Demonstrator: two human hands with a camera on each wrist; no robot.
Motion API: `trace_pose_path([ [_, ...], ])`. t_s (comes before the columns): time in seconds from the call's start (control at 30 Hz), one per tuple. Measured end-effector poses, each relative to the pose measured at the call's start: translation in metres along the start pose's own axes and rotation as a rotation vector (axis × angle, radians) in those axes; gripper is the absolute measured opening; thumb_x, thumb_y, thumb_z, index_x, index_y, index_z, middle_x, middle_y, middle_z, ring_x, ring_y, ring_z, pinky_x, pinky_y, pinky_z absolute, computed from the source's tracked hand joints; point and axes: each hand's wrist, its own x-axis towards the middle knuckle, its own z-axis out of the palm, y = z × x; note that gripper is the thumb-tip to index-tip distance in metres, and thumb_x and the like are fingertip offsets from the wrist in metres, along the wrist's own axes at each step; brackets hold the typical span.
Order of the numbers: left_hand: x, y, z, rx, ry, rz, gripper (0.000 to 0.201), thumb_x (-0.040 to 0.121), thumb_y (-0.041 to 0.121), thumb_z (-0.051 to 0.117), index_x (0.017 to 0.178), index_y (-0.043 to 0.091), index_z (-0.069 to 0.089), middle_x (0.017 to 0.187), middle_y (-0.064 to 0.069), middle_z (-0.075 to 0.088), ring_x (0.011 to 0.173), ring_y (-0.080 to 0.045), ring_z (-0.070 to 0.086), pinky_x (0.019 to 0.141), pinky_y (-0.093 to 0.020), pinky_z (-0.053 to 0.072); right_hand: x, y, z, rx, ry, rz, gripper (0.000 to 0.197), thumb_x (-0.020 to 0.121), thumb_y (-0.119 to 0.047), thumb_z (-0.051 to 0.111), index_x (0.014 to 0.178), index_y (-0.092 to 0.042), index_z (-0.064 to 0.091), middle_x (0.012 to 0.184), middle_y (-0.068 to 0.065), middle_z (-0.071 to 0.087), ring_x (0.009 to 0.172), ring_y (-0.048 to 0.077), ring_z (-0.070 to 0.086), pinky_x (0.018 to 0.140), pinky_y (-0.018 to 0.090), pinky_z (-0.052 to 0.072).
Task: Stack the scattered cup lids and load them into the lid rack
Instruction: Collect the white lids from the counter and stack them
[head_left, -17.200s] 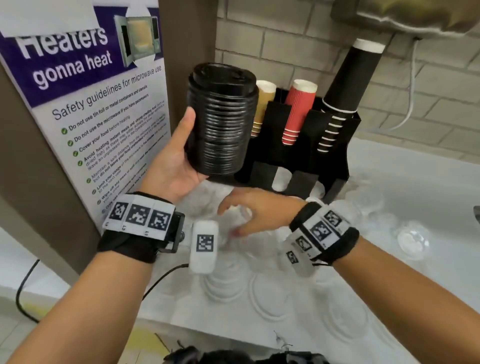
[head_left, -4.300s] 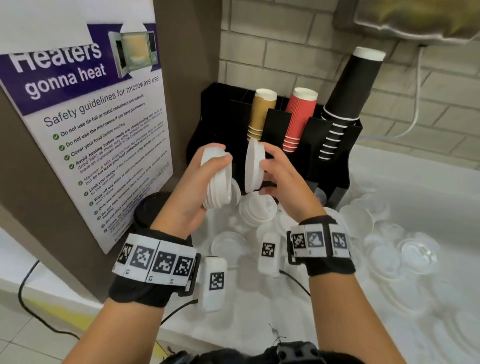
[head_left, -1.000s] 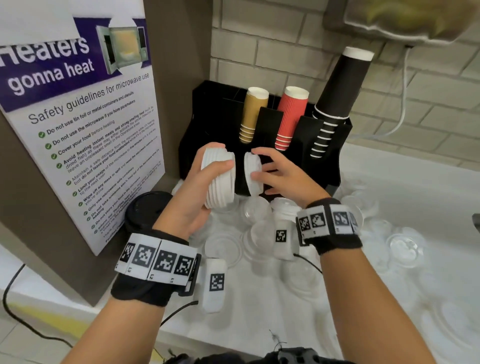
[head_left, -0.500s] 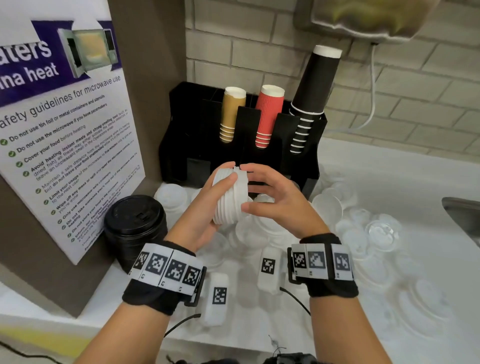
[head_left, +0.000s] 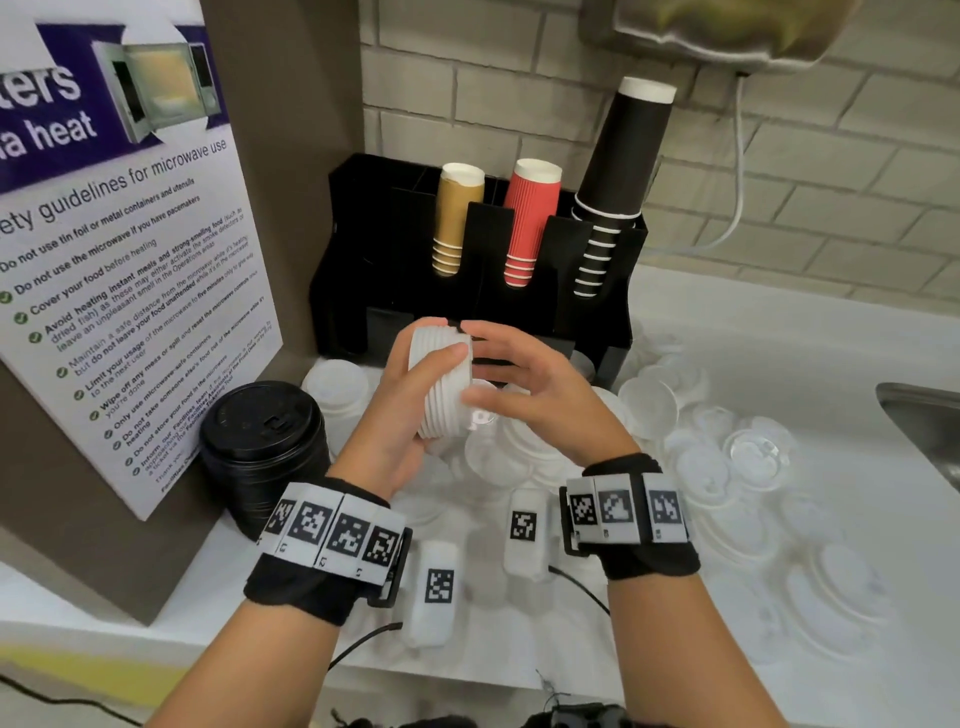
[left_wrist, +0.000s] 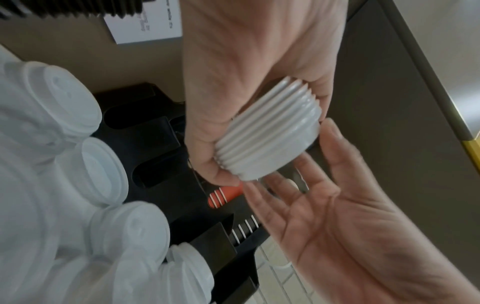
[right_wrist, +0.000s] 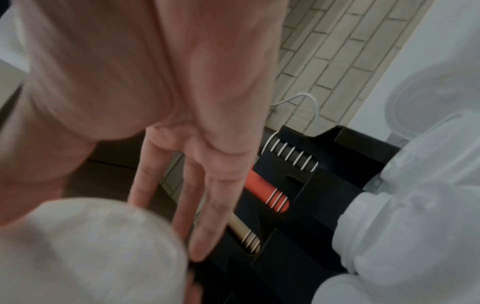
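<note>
White counter is sitting strewn with loose lids (head_left: 722, 467) as the left hand (head_left: 400, 410) is gripping the light, slippery-looking white lid stack (head_left: 441, 379) by its rims, right hand (head_left: 530, 384) spread flat at its 3 o'clock face, before the black rack (head_left: 358, 249).

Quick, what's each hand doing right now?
Left hand: grips the stack of white lids.
Right hand: open, fingers straight beside the stack; holds nothing.

The right hand (head_left: 524, 387) is letting go and opening at 3 o'clock of the white lid stack (head_left: 441, 382), now one stack in the left hand's (head_left: 402, 410) grip.
</note>
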Motion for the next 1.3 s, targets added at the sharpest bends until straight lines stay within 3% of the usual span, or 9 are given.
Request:
trace_pose_path([
  [0.1,0.003,0.009,-0.009,-0.004,0.097,0.063,0.039,0.071,0.040,0.067,0.109,0.040,0.058,0.103,0.006,0.061,0.093,-0.014,0.060,0.065,-0.028,0.050,0.024,0.006,-0.014,-0.273,0.052,0.209,0.045,0.094,-0.038,0.057,0.137,-0.028,0.050,0.133,0.001,0.056,0.122,0.014,0.054,0.098,0.024,0.043],
  [0.2,0.005,0.017,-0.018,-0.010,0.151,0.107,0.040,0.071,0.040,0.066,0.110,0.040,0.055,0.101,0.008,0.058,0.091,-0.013,0.057,0.063,-0.027,0.048,0.051,0.013,-0.024,-0.796,-0.115,0.436,0.058,0.094,-0.043,0.054,0.145,-0.018,0.039,0.144,0.006,0.045,0.129,0.020,0.046,0.092,0.023,0.035],
  [0.37,0.004,0.017,-0.022,-0.011,0.139,0.120,0.039,0.076,0.037,0.064,0.113,0.038,0.053,0.102,0.008,0.057,0.093,-0.014,0.055,0.063,-0.026,0.047,0.089,0.031,0.002,-1.154,-0.422,0.537,0.087,0.081,-0.046,0.071,0.151,-0.021,0.024,0.145,0.011,0.040,0.129,0.030,0.045,0.102,0.042,0.045],
  [0.53,0.004,0.020,-0.023,-0.003,0.135,0.114,0.042,0.072,0.039,0.065,0.113,0.040,0.054,0.101,0.008,0.058,0.088,-0.011,0.057,0.057,-0.022,0.049,0.112,0.051,0.022,-1.341,-0.572,0.582,0.104,0.075,-0.052,0.074,0.153,-0.018,0.014,0.148,0.011,0.038,0.132,0.031,0.044,0.100,0.044,0.046],
  [0.67,0.006,0.022,-0.027,-0.011,0.136,0.117,0.043,0.072,0.039,0.066,0.113,0.041,0.055,0.103,0.008,0.059,0.089,-0.011,0.058,0.059,-0.024,0.050,0.115,0.058,0.020,-1.304,-0.588,0.576,0.104,0.073,-0.050,0.074,0.153,-0.025,0.013,0.146,0.009,0.040,0.124,0.031,0.050,0.087,0.041,0.049],
  [0.8,0.008,0.027,-0.033,-0.022,0.148,0.133,0.043,0.072,0.040,0.066,0.114,0.042,0.056,0.104,0.009,0.060,0.092,-0.010,0.058,0.063,-0.024,0.049,0.115,0.037,-0.010,-1.097,-0.434,0.490,0.084,0.055,-0.052,0.076,0.128,-0.032,0.041,0.102,-0.004,0.060,0.081,0.017,0.061,0.062,0.032,0.056],
  [0.93,0.012,0.030,-0.035,-0.034,0.162,0.143,0.042,0.072,0.040,0.067,0.113,0.043,0.057,0.100,0.013,0.063,0.090,-0.008,0.061,0.064,-0.024,0.050,0.117,0.015,-0.026,-1.026,-0.469,0.491,0.065,0.063,-0.042,0.081,0.120,-0.031,0.054,0.109,-0.006,0.061,0.093,0.014,0.061,0.077,0.034,0.058],
  [1.1,0.015,0.032,-0.033,-0.045,0.150,0.143,0.045,0.072,0.040,0.067,0.116,0.040,0.056,0.103,0.009,0.062,0.093,-0.010,0.060,0.067,-0.025,0.050,0.118,0.010,-0.007,-1.084,-0.607,0.439,0.064,0.075,-0.040,0.075,0.133,-0.026,0.051,0.114,-0.008,0.052,0.094,0.010,0.051,0.059,0.018,0.043],
  [1.3,0.015,0.032,-0.032,-0.052,0.150,0.147,0.045,0.072,0.038,0.066,0.115,0.038,0.056,0.105,0.007,0.060,0.094,-0.011,0.059,0.064,-0.026,0.050,0.121,0.012,0.012,-1.043,-0.470,0.319,0.053,0.097,-0.046,0.047,0.142,-0.017,0.044,0.144,0.002,0.047,0.127,0.019,0.047,0.105,0.027,0.035],
])
